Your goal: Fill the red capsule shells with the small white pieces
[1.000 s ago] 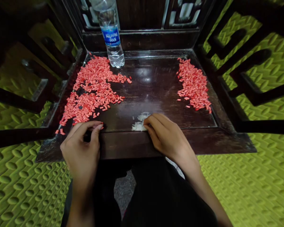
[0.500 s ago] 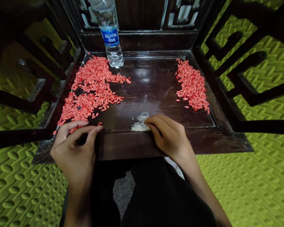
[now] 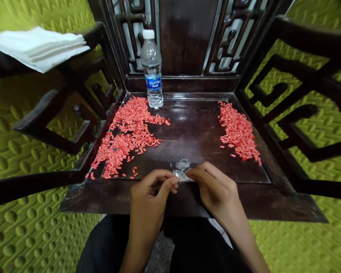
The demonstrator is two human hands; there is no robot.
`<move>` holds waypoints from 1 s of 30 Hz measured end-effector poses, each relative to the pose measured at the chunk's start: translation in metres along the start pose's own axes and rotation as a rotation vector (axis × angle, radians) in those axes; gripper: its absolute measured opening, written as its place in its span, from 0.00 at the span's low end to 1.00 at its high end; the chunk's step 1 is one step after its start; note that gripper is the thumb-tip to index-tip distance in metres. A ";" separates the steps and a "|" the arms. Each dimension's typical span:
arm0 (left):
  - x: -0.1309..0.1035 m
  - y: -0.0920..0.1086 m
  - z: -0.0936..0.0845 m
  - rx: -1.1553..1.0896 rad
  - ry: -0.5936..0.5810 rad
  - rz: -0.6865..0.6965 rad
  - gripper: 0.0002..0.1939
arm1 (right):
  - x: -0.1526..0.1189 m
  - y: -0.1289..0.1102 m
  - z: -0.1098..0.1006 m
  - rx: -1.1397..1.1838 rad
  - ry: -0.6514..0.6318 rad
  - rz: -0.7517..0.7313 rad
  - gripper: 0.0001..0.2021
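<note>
A small heap of white translucent slivers (image 3: 183,164) lies near the front edge of the dark wooden seat (image 3: 193,140). My left hand (image 3: 152,189) is at the heap's left side with thumb and forefinger pinched. A pale glint shows at those fingertips, too small to name. From the right, my right hand (image 3: 217,187) reaches the heap, its fingers pressed together at the slivers. Whatever it grips is hidden. Beyond my left hand spreads a large pile of short red tube-like pieces (image 3: 130,132), several of them loose near the front edge.
A second pile of red pieces (image 3: 238,131) lies on the right side. Behind the left pile stands a capped water bottle (image 3: 152,72). Carved wooden armrests flank the seat, with folded white paper (image 3: 42,47) on the left one.
My left hand has moved right, from beside the red pile to the white slivers. My right hand remains at the slivers. The head view has tilted up, showing the bottle cap and folded paper.
</note>
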State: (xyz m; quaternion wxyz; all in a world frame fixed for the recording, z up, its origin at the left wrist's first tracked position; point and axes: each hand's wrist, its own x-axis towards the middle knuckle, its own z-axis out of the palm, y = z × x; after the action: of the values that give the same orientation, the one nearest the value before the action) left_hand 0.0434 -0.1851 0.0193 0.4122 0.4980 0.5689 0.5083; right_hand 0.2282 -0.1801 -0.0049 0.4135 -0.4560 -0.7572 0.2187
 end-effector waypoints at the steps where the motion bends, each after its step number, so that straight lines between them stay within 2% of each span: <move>1: 0.002 0.000 0.003 -0.038 -0.016 -0.021 0.04 | 0.000 0.000 0.000 -0.001 0.017 0.003 0.19; 4: 0.005 -0.004 0.007 -0.102 -0.020 -0.070 0.01 | 0.000 0.001 0.000 -0.004 0.064 0.022 0.18; 10: 0.003 -0.007 0.005 -0.082 -0.016 -0.067 0.03 | -0.002 0.003 0.000 -0.022 -0.013 0.071 0.15; 16: 0.000 -0.005 0.004 0.018 0.018 0.055 0.08 | -0.002 0.004 0.002 0.032 -0.006 0.041 0.12; 23: 0.004 -0.006 0.004 0.027 0.001 0.138 0.11 | -0.002 0.005 0.002 -0.095 -0.041 -0.052 0.09; 27: 0.003 -0.009 0.006 0.133 -0.019 0.134 0.10 | -0.003 0.003 0.000 -0.147 -0.012 -0.076 0.14; 30: 0.001 -0.012 0.008 0.248 -0.044 0.194 0.12 | -0.004 0.004 0.000 -0.165 0.022 -0.105 0.19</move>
State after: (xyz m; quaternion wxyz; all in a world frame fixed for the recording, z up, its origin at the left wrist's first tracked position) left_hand 0.0496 -0.1827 0.0059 0.3091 0.6087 0.5673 0.4606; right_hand 0.2310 -0.1815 -0.0089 0.3939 -0.4505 -0.7908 0.1286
